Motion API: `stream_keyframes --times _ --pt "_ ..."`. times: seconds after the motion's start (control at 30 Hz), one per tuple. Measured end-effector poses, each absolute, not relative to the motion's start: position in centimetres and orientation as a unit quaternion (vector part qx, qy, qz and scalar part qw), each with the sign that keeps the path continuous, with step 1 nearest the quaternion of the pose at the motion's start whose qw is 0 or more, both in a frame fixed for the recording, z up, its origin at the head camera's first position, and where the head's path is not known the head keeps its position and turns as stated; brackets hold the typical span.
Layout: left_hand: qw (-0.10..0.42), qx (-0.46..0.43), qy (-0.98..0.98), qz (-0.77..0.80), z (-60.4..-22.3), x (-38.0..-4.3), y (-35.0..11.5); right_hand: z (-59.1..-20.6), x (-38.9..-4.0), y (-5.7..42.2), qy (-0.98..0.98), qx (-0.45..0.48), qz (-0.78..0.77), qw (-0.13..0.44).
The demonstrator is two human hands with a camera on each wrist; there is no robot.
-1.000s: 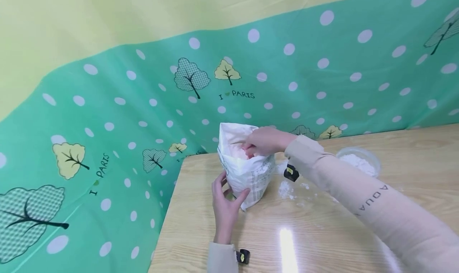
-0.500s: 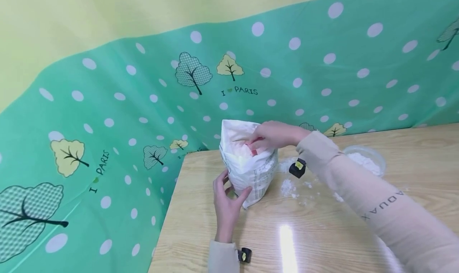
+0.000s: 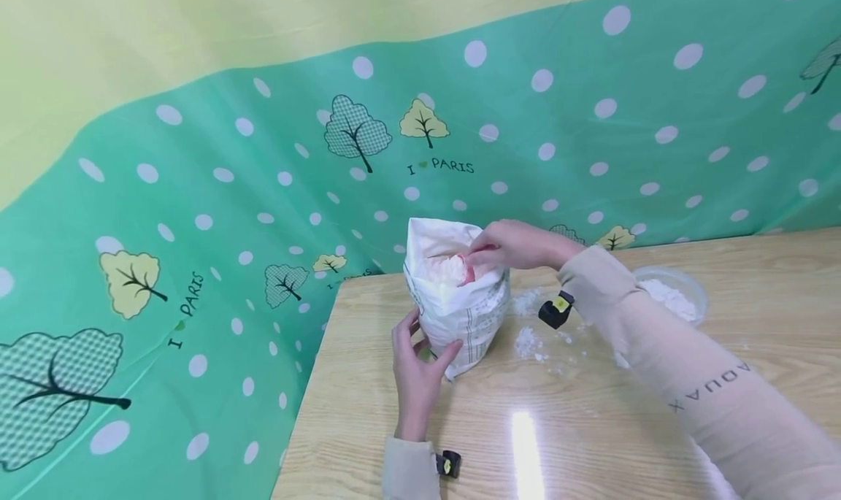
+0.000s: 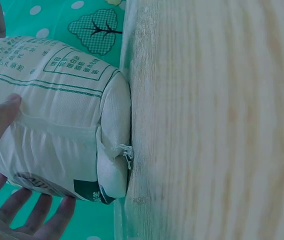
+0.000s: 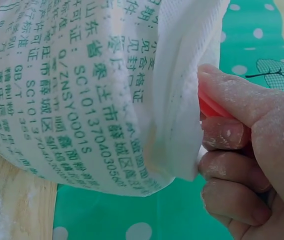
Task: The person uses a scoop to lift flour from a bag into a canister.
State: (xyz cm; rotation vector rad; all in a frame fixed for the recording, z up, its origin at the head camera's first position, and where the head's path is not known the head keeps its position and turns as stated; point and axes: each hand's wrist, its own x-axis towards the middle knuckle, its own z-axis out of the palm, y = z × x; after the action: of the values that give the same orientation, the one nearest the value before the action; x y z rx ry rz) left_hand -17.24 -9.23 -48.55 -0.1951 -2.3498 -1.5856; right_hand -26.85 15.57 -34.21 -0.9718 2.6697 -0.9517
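Observation:
A white cloth flour bag (image 3: 460,321) with green print stands upright on the table, its top open and white flour inside. My left hand (image 3: 417,376) holds its lower part, thumb on the near side and fingers round the left, as the left wrist view of the bag (image 4: 57,110) also shows. At the bag's mouth, my right hand (image 3: 519,243) grips a red scoop (image 3: 469,268) heaped with flour. In the right wrist view, flour dusts the curled fingers (image 5: 232,170) around the red handle (image 5: 214,105); the bag's rim hides the rest of the scoop.
Behind the right forearm, a clear bowl (image 3: 700,295) with flour in it stands on the wooden table (image 3: 355,405). Spilled flour (image 3: 525,343) lies right of the bag. A green dotted cloth (image 3: 289,215) hangs behind and along the left side.
My right hand has risen and shifted right, bringing the flour-heaped scoop up into sight in the bag's mouth. The left hand keeps its hold low on the bag.

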Motion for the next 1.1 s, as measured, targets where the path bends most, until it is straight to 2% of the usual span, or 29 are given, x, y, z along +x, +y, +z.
stream_keyframes --times 0.3,0.5,0.93,1.1 --pt "0.156 -0.074 -0.819 -0.548 -48.6 -17.2 -9.2 -35.0 -25.9 16.8 0.882 -0.281 -0.377 0.041" --pt "0.163 -0.075 -0.821 -0.542 -48.4 -17.2 -9.1 -35.6 -25.5 17.2 0.864 -0.253 -0.434 0.044" --pt "0.169 -0.077 -0.82 -0.541 -48.6 -17.2 -9.3 -37.3 -24.5 16.5 0.85 -0.213 -0.482 0.028" --pt "0.163 -0.079 -0.818 -0.546 -48.6 -17.2 -9.3 -37.6 -24.1 16.6 0.849 -0.205 -0.487 0.006"
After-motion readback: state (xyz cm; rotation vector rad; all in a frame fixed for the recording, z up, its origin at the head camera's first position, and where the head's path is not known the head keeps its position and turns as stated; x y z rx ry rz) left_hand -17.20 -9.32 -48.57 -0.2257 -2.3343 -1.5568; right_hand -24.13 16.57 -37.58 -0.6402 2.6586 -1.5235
